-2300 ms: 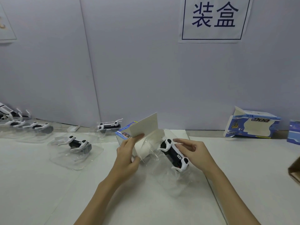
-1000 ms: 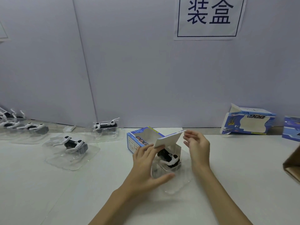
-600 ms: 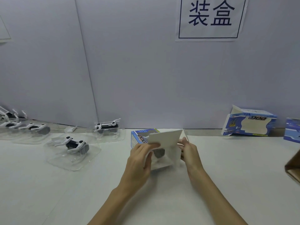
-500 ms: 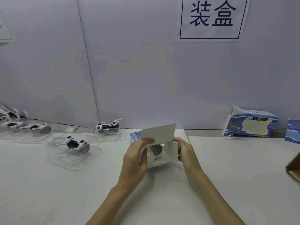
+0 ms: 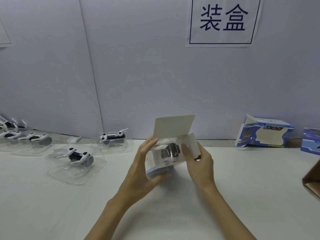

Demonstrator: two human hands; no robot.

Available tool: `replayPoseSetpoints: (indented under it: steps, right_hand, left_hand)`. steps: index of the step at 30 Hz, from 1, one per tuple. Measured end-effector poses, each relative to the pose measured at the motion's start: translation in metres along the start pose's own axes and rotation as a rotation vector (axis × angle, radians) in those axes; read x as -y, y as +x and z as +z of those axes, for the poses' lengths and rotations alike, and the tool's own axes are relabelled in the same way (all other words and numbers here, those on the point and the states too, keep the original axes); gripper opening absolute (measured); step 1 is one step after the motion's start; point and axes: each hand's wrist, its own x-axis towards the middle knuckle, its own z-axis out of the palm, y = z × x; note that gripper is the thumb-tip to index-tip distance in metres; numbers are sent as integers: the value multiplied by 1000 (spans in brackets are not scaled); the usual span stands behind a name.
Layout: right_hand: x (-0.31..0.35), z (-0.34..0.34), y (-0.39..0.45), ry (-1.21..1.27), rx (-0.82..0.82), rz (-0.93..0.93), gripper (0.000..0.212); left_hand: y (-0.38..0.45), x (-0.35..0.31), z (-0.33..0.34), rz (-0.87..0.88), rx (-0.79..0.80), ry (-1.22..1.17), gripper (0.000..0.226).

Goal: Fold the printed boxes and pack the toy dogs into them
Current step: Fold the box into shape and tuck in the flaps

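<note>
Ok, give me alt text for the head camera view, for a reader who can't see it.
Two hands hold a printed box above a white table, its top flap raised and a toy dog visible inside. More toy dogs in clear trays lie to the left; a folded box sits right.

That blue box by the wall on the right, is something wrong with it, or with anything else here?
Mildly odd: the blue box lies with its DOG print upside down and one flap sticking up. The held box is simply open, mid-packing, between left hand and right hand.
</note>
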Motion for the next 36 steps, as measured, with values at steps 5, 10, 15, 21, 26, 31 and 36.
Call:
replayPoseSetpoints:
  steps: [5,10,15,21,26,31,36]
  right_hand:
    - [16,1,0,60,-81,-38,18]
    - [29,3,-8,105,-15,-91,52]
    - [33,4,-12,105,100,-132,74]
    - [30,5,-9,178,72,-128,57]
    - [24,8,-5,105,85,-92,37]
    - [32,6,-6,163,80,-91,29]
    - [37,3,-5,328,109,-48,50]
  left_hand:
    - [6,-3,0,-100,-159,-131,91]
    - [6,-11,1,-210,-138,-255,79]
    - [6,-20,5,-337,-100,-364,68]
    - [5,-25,0,-302,-33,-242,51]
    - [9,-27,-1,-306,-4,-144,35]
    - [17,-26,4,-306,-80,-162,29]
    - [22,-31,1,-380,-96,-371,38]
